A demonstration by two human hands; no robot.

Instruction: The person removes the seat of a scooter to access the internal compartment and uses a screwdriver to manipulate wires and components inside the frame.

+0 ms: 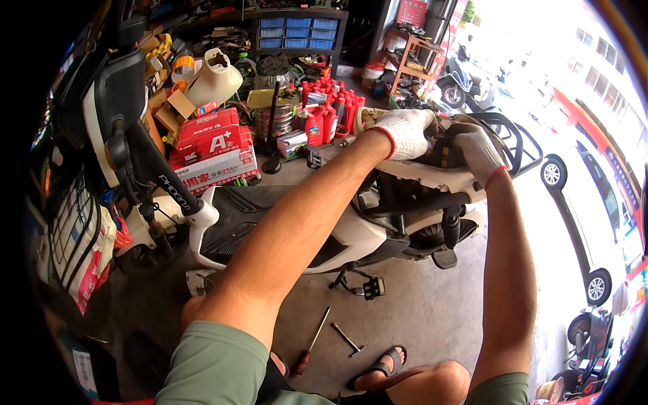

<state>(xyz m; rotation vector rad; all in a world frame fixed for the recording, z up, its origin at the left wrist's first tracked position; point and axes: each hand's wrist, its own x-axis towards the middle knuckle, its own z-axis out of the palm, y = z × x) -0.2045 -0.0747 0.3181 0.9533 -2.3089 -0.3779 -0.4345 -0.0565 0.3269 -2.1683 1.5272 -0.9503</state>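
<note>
A white electric scooter point(351, 236) stands across in front of me, its seat area open and its inner parts bare. Both my hands wear white knitted gloves with red cuffs. My left hand point(407, 135) is closed over the opened rear section, its fingertips turned inward and partly hidden. Opposite it, my right hand point(476, 150) bends its fingers around dark parts point(442, 152) inside that section. What either hand grips is too small or covered to make out. A black rear rack point(523, 145) curves behind my right hand.
A screwdriver point(314, 344) and a T-handle wrench point(347, 339) lie on the floor near my feet. Red boxes point(212, 145) and red bottles point(320, 125) crowd the far left. A pedal point(373, 288) juts from the scooter's near side. A white car point(587, 216) stands outside.
</note>
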